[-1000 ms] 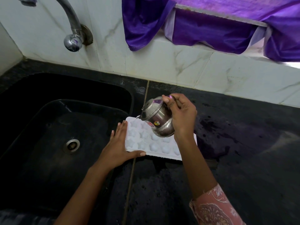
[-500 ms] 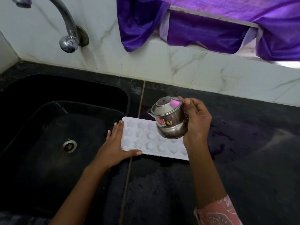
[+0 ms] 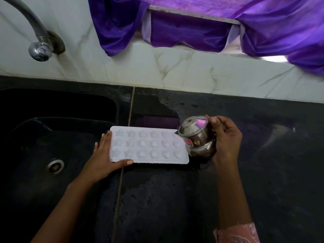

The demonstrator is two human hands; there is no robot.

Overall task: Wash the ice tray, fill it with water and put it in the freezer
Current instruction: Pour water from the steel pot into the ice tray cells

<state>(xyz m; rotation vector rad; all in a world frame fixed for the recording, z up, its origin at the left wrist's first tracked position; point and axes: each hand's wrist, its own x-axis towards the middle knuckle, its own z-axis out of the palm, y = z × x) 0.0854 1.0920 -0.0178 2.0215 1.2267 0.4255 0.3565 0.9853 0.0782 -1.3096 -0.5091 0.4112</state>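
A white ice tray (image 3: 149, 145) with star-shaped cells lies flat on the black counter, its left end over the sink's edge. My left hand (image 3: 103, 159) rests against the tray's left end, fingers straight along the side and thumb along the front edge. My right hand (image 3: 226, 140) grips a small steel pot (image 3: 197, 137) with a lid and spout. The pot is tilted, its spout over the tray's right end. Several cells look wet or filled; I cannot tell how full.
A black sink (image 3: 35, 137) with a steel drain (image 3: 55, 166) lies to the left. A steel tap (image 3: 37, 41) juts from the marble wall above it. Purple cloth (image 3: 192, 28) hangs over a ledge behind. The dark counter (image 3: 263, 172) is wet in patches.
My right hand has carried the steel pot from above the tray's middle to its right end and lower. My left hand has stayed on the tray's left end.
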